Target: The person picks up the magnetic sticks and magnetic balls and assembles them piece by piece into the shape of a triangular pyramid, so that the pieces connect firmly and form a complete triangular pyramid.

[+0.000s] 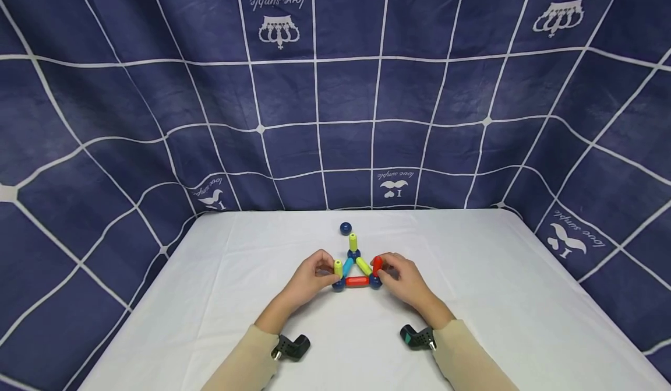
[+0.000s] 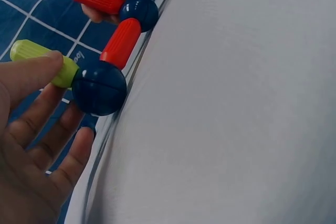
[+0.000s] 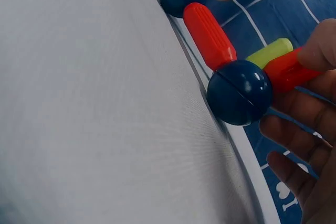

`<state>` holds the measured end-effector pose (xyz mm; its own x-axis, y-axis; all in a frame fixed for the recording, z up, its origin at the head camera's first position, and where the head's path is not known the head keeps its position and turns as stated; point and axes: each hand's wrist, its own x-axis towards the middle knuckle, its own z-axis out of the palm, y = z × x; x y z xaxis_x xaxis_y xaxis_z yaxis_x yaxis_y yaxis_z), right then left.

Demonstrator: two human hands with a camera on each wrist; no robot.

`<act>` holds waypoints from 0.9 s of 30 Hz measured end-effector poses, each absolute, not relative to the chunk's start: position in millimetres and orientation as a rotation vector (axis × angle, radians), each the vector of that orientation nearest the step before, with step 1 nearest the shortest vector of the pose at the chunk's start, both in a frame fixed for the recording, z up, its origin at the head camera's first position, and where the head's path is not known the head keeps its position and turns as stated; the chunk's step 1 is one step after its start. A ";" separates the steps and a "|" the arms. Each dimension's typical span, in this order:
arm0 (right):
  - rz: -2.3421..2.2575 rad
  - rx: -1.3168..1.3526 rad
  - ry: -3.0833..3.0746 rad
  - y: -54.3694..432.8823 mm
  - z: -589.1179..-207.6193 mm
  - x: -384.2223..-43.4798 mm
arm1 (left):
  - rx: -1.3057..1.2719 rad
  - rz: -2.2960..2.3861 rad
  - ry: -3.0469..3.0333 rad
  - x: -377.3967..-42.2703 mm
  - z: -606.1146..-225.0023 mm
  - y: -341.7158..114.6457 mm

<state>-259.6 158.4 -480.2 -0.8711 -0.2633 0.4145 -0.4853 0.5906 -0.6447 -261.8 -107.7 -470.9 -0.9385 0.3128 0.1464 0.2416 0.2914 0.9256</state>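
A triangle of rods and dark blue balls lies on the white cloth, its base made of a red rod, a light blue rod and a yellow-green rod. One more rod stands up from each corner ball. My left hand pinches the upright yellow-green rod on the near left ball. At the near right ball, the thumb and fingers of my right hand pinch the upright red rod. The far ball carries an untouched upright yellow-green rod.
A loose dark blue ball lies behind the triangle, near the table's far edge. The white cloth covers the table. A dark blue curtain with white grid lines hangs behind and at both sides.
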 end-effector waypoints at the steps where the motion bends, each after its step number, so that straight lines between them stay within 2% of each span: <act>1: 1.149 0.617 -2.543 157.7 -480.0 -259.2 | 0.542 1.756 2.482 -261.6 -470.6 -107.3; 8: 1.118 0.662 -2.514 154.3 -480.7 -259.3 | 0.570 1.679 2.606 -258.6 -468.3 -103.9; 27: 0.865 0.524 -2.586 140.0 -476.9 -255.2 | 0.534 1.429 2.905 -250.2 -459.5 -86.7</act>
